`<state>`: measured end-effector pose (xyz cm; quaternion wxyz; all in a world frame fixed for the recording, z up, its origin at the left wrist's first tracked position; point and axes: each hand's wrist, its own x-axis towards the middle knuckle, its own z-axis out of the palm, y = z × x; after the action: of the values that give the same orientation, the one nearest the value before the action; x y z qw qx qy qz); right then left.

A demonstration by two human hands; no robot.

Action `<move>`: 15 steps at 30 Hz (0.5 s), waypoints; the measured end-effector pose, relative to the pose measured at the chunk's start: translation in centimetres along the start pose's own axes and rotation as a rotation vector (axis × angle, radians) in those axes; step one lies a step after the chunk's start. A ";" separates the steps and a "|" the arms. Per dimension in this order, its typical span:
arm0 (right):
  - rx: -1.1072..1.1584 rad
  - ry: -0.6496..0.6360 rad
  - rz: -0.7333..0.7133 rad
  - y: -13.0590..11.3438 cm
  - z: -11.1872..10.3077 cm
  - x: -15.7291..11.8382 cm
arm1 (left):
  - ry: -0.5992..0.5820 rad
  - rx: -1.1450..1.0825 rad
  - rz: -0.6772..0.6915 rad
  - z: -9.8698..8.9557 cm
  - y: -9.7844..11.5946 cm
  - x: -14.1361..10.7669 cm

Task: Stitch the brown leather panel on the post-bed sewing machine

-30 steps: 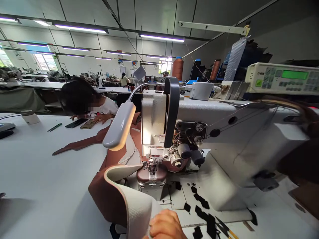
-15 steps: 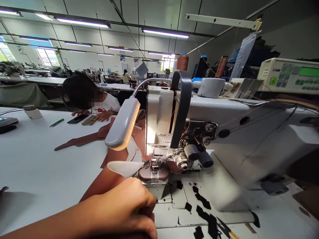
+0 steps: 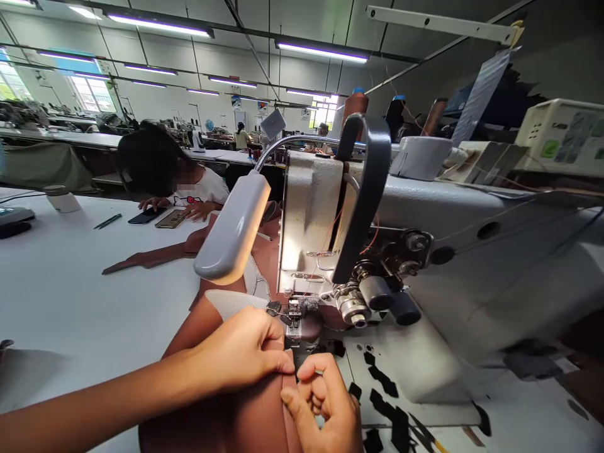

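Note:
My left hand (image 3: 236, 349) pinches a reddish-brown leather piece (image 3: 257, 412) just in front of the sewing machine's presser foot (image 3: 294, 311). At its folded edge my right hand (image 3: 330, 402) has curled fingers, its thumb lying against the leather; part of that grip is hidden. The leather runs back along the left of the needle area, where its light mesh lining (image 3: 231, 302) shows. The sewing machine (image 3: 306, 214) stands over the work, with a lit lamp (image 3: 231, 233) hanging at its left.
Black scraps (image 3: 384, 380) and yellow-handled snips (image 3: 425, 434) lie on the bed at right. More brown leather (image 3: 155, 258) spreads across the white table (image 3: 94, 321). Across it, a person (image 3: 202, 189) sits near two phones (image 3: 170, 218), a green pen (image 3: 108, 221) and a lidded cup (image 3: 62, 199).
My right hand has come into view at the leather's edge. The leather has been drawn toward me from the presser foot, and more of it shows below my left hand. The view has shifted slightly.

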<state>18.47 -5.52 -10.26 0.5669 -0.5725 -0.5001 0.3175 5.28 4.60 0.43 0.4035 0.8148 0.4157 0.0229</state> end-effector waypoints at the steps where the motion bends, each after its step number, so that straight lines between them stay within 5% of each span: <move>1: -0.059 0.038 -0.064 -0.2 0.2 0.4 | -0.004 -0.007 -0.012 -0.3 -0.2 0.4; 6: -0.199 0.061 -0.395 -0.6 -0.4 2.2 | 0.056 0.017 -0.050 -1.2 -0.6 1.8; 15: -0.378 -0.102 -0.493 -1.6 -3.0 4.0 | 0.199 0.051 0.050 -1.5 0.1 1.2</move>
<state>22.09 -2.98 -7.43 0.4846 -0.5127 -0.7016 0.1001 5.62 6.33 1.13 0.3386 0.8287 0.4337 0.1030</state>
